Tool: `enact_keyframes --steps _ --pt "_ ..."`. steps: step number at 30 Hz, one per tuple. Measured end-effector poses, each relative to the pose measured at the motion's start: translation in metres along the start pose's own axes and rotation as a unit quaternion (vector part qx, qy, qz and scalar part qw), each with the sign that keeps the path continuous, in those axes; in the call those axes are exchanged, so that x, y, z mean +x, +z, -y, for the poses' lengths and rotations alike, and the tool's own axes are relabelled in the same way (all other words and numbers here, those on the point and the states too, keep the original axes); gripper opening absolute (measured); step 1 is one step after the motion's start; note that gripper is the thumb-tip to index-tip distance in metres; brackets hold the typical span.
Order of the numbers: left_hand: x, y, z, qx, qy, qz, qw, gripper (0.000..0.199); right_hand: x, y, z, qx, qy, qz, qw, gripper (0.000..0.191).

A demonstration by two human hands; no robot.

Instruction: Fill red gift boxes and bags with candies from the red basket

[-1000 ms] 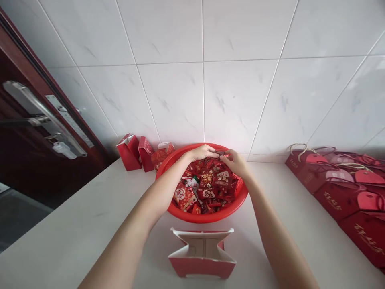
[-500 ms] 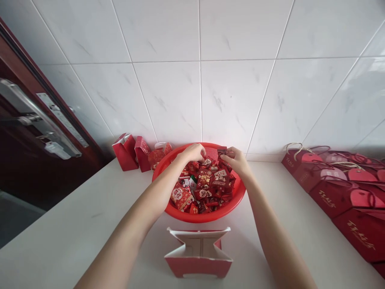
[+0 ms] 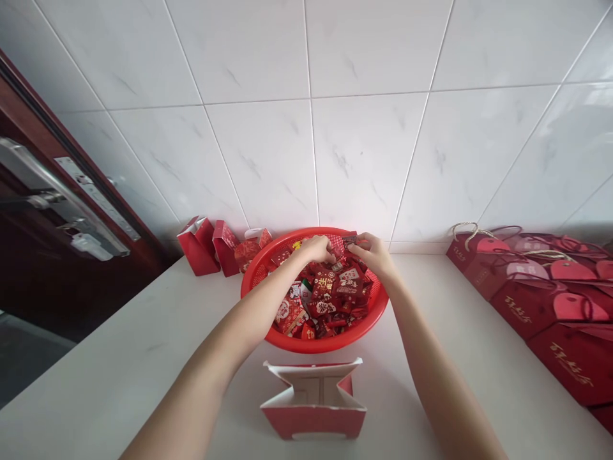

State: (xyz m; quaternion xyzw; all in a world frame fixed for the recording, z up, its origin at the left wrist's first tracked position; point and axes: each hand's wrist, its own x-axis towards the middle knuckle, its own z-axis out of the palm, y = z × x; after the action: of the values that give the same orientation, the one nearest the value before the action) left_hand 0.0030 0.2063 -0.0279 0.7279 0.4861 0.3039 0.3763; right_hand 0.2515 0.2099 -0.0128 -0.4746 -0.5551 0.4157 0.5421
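A round red plastic basket (image 3: 313, 345) holds a heap of red-wrapped candies (image 3: 325, 284), many with printed characters. My left hand (image 3: 320, 248) reaches over the heap, its fingers curled down among the wrappers; what they grip, if anything, is hidden. At the back right rim, my right hand (image 3: 375, 253) pinches a small dark red candy packet (image 3: 349, 241) between thumb and fingers. Nearer to me, between my forearms, a red paper box (image 3: 313, 421) stands with its top open, showing a white inside.
Small red boxes (image 3: 197, 248) stand by the wall on the left, beside the basket. Several red gift bags with cord handles (image 3: 520, 306) line the right of the white counter (image 3: 158, 358). A dark door with a metal handle (image 3: 52, 185) is at far left.
My left hand has moved slightly right and lower into the candies, uncovering a yellow piece behind it. My right hand still holds the packet by the rim. The view has shifted slightly.
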Motion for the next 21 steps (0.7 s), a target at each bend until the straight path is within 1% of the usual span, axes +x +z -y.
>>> enact_keyframes --steps 2,4,6,8,11,13,15,16,18,20,21 --pt "0.042 0.004 -0.02 0.016 0.008 -0.008 1.0 0.026 0.001 0.0 -0.002 0.006 -0.001 0.002 1.0 0.025" --pt "0.076 0.007 -0.037 0.022 0.015 -0.011 1.0 0.029 0.002 0.0 -0.003 -0.002 -0.007 0.007 1.0 0.024" --pt "0.094 0.006 -0.047 0.027 0.02 -0.016 0.999 0.036 0.003 0.0 -0.003 -0.028 -0.015 0.014 0.999 0.023" --pt "0.098 0.005 -0.053 0.026 0.027 -0.019 0.999 0.041 0.003 0.001 -0.002 -0.06 -0.028 0.013 0.998 0.021" --pt "0.092 0.003 -0.063 -0.013 0.039 -0.003 0.999 0.036 0.002 0.002 0.003 -0.086 -0.04 0.005 0.995 0.02" --pt "0.087 0.005 -0.068 -0.048 0.037 0.023 0.998 0.035 0.001 0.002 0.005 -0.075 -0.039 0.015 0.996 0.027" --pt "0.078 0.006 -0.071 -0.059 0.014 0.043 0.997 0.035 0.0 0.003 0.005 -0.05 -0.036 0.028 0.998 0.035" --pt "0.071 0.007 -0.07 -0.055 -0.003 0.044 0.998 0.036 -0.001 0.002 0.005 -0.034 -0.036 0.032 0.998 0.038" --pt "0.049 0.005 -0.066 -0.054 -0.032 0.024 0.998 0.04 0.0 0.002 0.004 -0.008 -0.039 0.037 0.999 0.041" --pt "0.02 0.002 -0.061 -0.083 0.002 -0.005 0.997 0.042 0.0 0.001 0.003 -0.002 -0.047 0.033 0.998 0.04" --pt "0.006 0.0 -0.058 -0.086 0.004 -0.009 0.996 0.042 0.0 0.0 0.002 -0.007 -0.052 0.029 0.998 0.039"
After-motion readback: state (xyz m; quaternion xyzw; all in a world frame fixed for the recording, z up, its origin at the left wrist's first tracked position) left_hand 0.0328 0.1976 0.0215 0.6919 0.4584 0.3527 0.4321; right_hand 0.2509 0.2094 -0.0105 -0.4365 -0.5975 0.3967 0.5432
